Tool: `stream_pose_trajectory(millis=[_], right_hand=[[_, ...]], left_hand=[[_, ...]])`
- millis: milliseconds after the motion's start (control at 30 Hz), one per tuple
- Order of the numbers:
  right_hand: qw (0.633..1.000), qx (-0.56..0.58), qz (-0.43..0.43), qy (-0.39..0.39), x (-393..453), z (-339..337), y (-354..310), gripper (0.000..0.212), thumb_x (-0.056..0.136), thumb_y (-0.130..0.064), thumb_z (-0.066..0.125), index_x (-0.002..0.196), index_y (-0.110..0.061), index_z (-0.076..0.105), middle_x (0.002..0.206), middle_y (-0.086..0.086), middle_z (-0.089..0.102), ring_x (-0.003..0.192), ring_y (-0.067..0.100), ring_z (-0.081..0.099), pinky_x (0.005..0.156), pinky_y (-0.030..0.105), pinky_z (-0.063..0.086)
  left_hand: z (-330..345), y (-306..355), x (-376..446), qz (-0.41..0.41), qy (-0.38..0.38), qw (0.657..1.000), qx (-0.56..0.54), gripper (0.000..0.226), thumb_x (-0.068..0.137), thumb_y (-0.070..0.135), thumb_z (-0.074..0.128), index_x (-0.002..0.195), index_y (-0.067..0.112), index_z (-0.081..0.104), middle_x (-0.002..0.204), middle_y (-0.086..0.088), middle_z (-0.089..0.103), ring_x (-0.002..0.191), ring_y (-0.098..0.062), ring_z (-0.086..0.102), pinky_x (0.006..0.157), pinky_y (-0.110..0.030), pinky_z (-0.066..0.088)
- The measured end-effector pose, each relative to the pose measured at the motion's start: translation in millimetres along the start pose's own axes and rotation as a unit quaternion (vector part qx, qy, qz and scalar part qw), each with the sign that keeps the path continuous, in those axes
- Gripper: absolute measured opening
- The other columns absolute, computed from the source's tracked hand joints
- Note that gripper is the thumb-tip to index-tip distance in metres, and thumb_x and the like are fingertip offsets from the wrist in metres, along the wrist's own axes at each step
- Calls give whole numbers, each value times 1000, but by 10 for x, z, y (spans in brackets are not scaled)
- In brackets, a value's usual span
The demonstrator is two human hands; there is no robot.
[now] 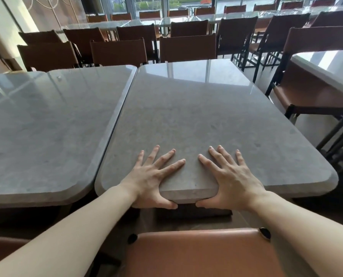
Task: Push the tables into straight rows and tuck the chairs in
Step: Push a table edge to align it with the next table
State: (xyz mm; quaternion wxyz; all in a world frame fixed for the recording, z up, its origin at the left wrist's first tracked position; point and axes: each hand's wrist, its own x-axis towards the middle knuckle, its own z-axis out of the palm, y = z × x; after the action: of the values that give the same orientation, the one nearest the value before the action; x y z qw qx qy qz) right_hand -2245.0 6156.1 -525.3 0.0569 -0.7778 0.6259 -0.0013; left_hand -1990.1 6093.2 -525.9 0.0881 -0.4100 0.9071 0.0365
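Observation:
A grey stone-look table (196, 116) stands right in front of me, at a slight angle to the matching table (46, 124) on its left; a narrow gap between them widens toward me. My left hand (152, 176) and my right hand (230, 176) both grip the near edge of the front table, with fingers spread flat on top and thumbs hooked under the edge. A brown leather chair (202, 254) sits just below my arms, its back close to that edge. Across the tables, two brown chairs (187, 48) (118, 51) stand tucked against the far edges.
Another pale table (334, 66) with a brown chair (310, 92) stands at the right, across an aisle of light floor (310, 126). More chairs (48, 54) and long tables (146, 22) fill the back, up to the windows. Black chair legs (340, 140) stand near the table's right corner.

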Motion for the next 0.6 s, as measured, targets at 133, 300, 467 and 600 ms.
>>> stream_pose_trajectory(millis=[133, 300, 467, 600], right_hand=[[1000, 8, 3, 4, 20, 4, -12, 130, 51, -99, 42, 158, -38, 2, 168, 0, -2, 155, 23, -11, 123, 59, -4], [1000, 3, 10, 5, 95, 5, -20, 130, 49, -101, 40, 156, -39, -1, 168, -1, -2, 155, 22, -12, 123, 57, -5], [1000, 7, 12, 13, 219, 8, -11, 130, 50, -101, 41, 157, -39, 2, 168, 0, 0, 155, 22, -9, 123, 57, -4], [1000, -1, 9, 14, 259, 5, 13, 130, 49, -102, 37, 156, -39, 1, 168, 0, 0, 155, 22, -8, 123, 58, -2]], left_hand=[[28, -35, 20, 2, 6, 1000, -8, 119, 68, 87, 60, 151, 58, -21, 166, 16, -26, 152, -28, -30, 121, -61, -15], [32, -120, 79, 7, 9, 1000, -22, 118, 68, 85, 62, 152, 58, -16, 167, 17, -23, 152, -25, -30, 121, -60, -17], [12, -219, 179, 4, 12, 999, -32, 119, 66, 85, 64, 153, 59, -12, 168, 17, -20, 153, -24, -27, 122, -59, -15], [9, -247, 217, 7, 12, 999, -35, 120, 60, 88, 58, 152, 59, -12, 168, 17, -18, 154, -24, -26, 122, -61, -13]])
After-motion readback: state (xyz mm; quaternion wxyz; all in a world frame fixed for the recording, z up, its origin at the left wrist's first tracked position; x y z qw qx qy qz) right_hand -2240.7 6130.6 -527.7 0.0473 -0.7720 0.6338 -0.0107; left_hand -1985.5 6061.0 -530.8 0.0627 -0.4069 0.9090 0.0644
